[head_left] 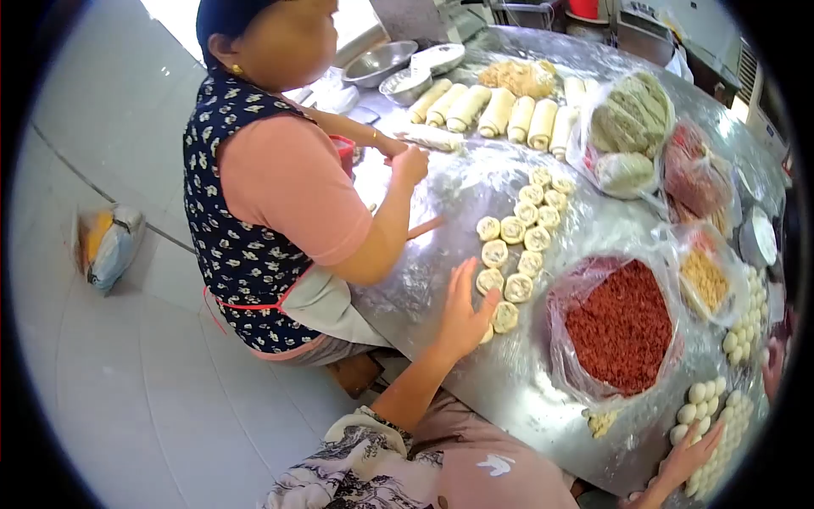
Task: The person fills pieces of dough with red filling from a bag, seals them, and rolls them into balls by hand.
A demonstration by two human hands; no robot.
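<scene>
My left hand [465, 314] reaches over the metal table with its fingers stretched out. Its thumb is close beside the rows of round, coiled dough pieces [519, 288]; whether it touches them I cannot tell. My right hand [694, 458], at the lower right, has its fingers extended between groups of small white dough balls [698, 411], and nothing shows in its grasp. Between my hands sits a clear plastic bag of dark red filling [617, 329], with crumbs of yellowish dough [600, 422] below it.
A person [280, 178] at the left handles dough near a wooden stick [426, 227]. Dough rolls [497, 112], metal bowls [379, 63] and a bag of greenish filling [629, 123] stand farther back. Another person's hand [773, 366] shows at the right edge.
</scene>
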